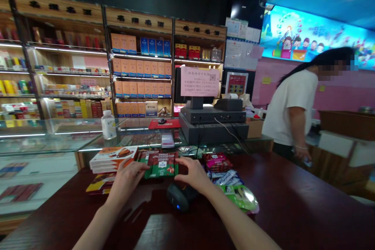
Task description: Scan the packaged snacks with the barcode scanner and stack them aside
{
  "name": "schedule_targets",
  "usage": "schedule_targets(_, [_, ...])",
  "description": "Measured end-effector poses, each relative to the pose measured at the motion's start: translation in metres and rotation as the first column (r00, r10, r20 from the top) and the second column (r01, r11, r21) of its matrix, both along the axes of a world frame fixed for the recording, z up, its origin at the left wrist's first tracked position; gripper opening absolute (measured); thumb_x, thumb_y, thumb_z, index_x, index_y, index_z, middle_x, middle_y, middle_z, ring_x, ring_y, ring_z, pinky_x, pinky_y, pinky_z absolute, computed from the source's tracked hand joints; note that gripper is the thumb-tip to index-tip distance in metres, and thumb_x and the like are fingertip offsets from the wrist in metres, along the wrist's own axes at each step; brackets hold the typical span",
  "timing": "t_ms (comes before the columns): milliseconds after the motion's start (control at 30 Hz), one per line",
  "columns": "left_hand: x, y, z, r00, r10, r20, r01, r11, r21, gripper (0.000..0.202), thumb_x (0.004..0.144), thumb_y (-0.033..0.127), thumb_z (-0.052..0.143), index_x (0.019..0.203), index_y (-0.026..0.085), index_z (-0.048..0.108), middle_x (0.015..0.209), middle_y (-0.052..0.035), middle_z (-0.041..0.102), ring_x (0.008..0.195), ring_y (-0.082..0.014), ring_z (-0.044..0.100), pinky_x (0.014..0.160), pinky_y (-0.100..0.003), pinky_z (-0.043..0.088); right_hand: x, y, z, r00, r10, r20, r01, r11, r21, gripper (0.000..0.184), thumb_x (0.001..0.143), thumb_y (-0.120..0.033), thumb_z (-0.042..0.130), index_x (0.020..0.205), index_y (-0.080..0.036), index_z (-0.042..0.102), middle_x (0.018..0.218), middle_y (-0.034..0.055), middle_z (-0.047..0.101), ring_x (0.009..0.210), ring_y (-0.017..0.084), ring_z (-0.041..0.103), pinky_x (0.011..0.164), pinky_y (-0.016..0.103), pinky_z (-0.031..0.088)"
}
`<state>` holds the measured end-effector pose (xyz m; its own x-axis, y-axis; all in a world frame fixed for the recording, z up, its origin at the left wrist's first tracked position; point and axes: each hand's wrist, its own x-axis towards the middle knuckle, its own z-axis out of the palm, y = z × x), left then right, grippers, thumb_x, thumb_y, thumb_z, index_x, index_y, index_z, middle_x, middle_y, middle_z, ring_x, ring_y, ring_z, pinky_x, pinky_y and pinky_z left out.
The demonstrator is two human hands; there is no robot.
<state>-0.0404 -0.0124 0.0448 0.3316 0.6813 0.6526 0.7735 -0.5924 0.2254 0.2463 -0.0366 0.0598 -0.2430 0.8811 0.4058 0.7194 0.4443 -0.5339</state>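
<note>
Chocolate pouch (162, 165), whole almond dark: I'd do best with light, even fingertip pressure on both sides, clear of the barcode scanner (178, 199). It lies on the counter (293, 191) between my hands: left hand (127, 175) has fingertips at its left edge, grip unclear; right hand (193, 172) gapes wide, thumb and index apart, near its right edge.

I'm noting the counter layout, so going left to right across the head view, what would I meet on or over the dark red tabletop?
Stack of white-and-orange boxes → front almond packet → right hand → green pouch.
</note>
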Motion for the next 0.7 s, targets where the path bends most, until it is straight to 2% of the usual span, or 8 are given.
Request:
schedule_targets(67, [-0.008,0.005,0.0,1.0,0.004,0.006,-0.004,1.0,-0.018,0.023,0.09,0.033,0.051,0.093,0.026,0.072,0.096,-0.0027,0.078,0.095,-0.023,0.07,0.113,-0.049,0.033,-0.009,0.006,0.002,1.0,0.009,0.018,-0.009,1.0,-0.003,0.057,0.074,-0.037,0.08,0.127,-0.027,0.065,0.135,0.007,0.064,0.128,0.027,0.056,0.105,0.042,0.038])
schedule_targets(167, [-0.018,0.015,0.0,0.996,0.03,0.081,-0.019,0.991,-0.135,0.026,0.088,0.034,0.049,0.094,0.025,0.073,0.096,-0.0017,0.078,0.095,-0.0223,0.071,0.102,-0.039,0.047,-0.023,0.016,0.003,0.999,0.024,0.024,-0.024,1.0,0.0,0.055,0.075,-0.039,0.079,0.126,-0.027,0.065,0.134,0.0068,0.065,0.127,0.027,0.056,0.104,0.041,0.038])
schedule_targets(233, [-0.023,0.02,-0.001,0.989,0.074,0.13,-0.042,0.971,-0.237,0.031,0.086,0.03,0.046,0.101,0.025,0.073,0.099,-0.0005,0.078,0.096,-0.021,0.072,0.092,-0.033,0.053,-0.031,0.023,0.002,0.999,0.035,0.011,-0.035,0.999,0.0,0.053,0.075,-0.039,0.078,0.126,-0.027,0.065,0.133,0.0058,0.066,0.124,0.026,0.059,0.103,0.04,0.039])
schedule_targets(333, [-0.027,0.024,-0.002,0.984,0.116,0.137,-0.07,0.95,-0.303,0.043,0.084,0.021,0.04,0.114,0.023,0.071,0.107,-0.0009,0.077,0.1,-0.0198,0.072,0.092,-0.031,0.053,-0.041,0.033,0.0,0.999,0.048,-0.007,-0.048,0.999,-0.016,0.052,0.076,-0.038,0.078,0.125,-0.025,0.065,0.128,0.0045,0.069,0.119,0.025,0.061,0.101,0.037,0.041])
schedule_targets(467, [-0.025,0.02,-0.003,0.994,0.103,0.046,-0.087,0.962,-0.26,0.049,0.083,0.015,0.037,0.121,0.019,0.068,0.117,-0.0055,0.074,0.11,-0.021,0.068,0.099,-0.036,0.05,-0.049,0.045,-0.005,0.999,0.04,0.012,-0.04,0.999,-0.036,0.051,0.078,-0.038,0.075,0.126,-0.024,0.064,0.127,0.0058,0.069,0.118,0.025,0.062,0.1,0.037,0.042])
schedule_targets(533, [-0.02,0.016,-0.003,0.984,0.172,-0.038,-0.176,0.959,-0.222,0.048,0.083,0.016,0.042,0.125,0.021,0.066,0.121,-0.0063,0.072,0.114,-0.0244,0.065,0.103,-0.044,0.046,-0.052,0.05,-0.009,0.999,0.033,0.033,-0.032,0.999,-0.043,0.051,0.08,-0.039,0.074,0.127,-0.024,0.064,0.128,0.006,0.069,0.118,0.025,0.061,0.1,0.037,0.041])
schedule_targets(600, [-0.014,0.011,-0.004,0.969,0.221,-0.111,-0.238,0.956,-0.171,0.043,0.085,0.024,0.052,0.127,0.023,0.064,0.124,-0.007,0.071,0.117,-0.0278,0.062,0.104,-0.049,0.043,-0.055,0.055,-0.013,0.997,0.031,0.064,-0.028,0.998,-0.05,0.051,0.082,-0.04,0.072,0.129,-0.024,0.062,0.13,0.0064,0.067,0.121,0.026,0.06,0.101,0.039,0.04])
schedule_targets(700, [-0.005,0.007,-0.006,0.944,0.261,-0.204,-0.282,0.956,-0.084,0.039,0.087,0.027,0.06,0.125,0.025,0.065,0.13,-0.0071,0.068,0.119,-0.0287,0.059,0.102,-0.047,0.043,-0.057,0.06,-0.017,0.991,0.02,0.131,-0.013,0.998,-0.056,0.052,0.085,-0.041,0.07,0.132,-0.024,0.06,0.134,0.0077,0.064,0.125,0.027,0.057,0.101,0.041,0.039])
